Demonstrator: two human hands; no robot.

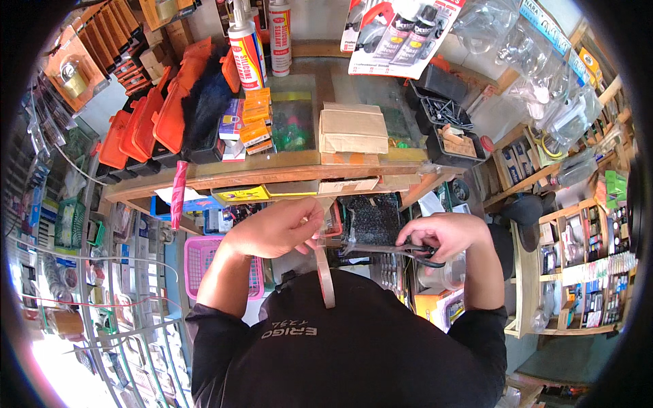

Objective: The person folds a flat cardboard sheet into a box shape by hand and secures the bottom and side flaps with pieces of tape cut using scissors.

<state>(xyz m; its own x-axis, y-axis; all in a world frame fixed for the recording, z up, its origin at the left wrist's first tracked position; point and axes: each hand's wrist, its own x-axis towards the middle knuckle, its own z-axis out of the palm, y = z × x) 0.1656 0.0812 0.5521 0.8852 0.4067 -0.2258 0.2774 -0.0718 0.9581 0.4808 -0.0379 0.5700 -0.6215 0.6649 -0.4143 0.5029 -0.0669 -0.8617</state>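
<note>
My left hand (272, 228) is closed in a pinch on the top of a narrow pale strip (325, 277), which hangs down in front of my black shirt. In my right hand (450, 236) is a pair of scissors (381, 249); the fingers are at its dark handles. The blades point left and their tips come close to the strip, just below my left fingers. Whether the blades touch the strip I cannot tell. Both hands are held in front of a wooden-framed glass counter (292, 162).
On the counter stand a folded cardboard box (353, 129), small orange boxes (256, 119), sealant tubes (246, 58) and orange-lidded bins (170, 109). A pink basket (195, 265) is left of my left arm. Stocked shelves (578, 258) line the right side.
</note>
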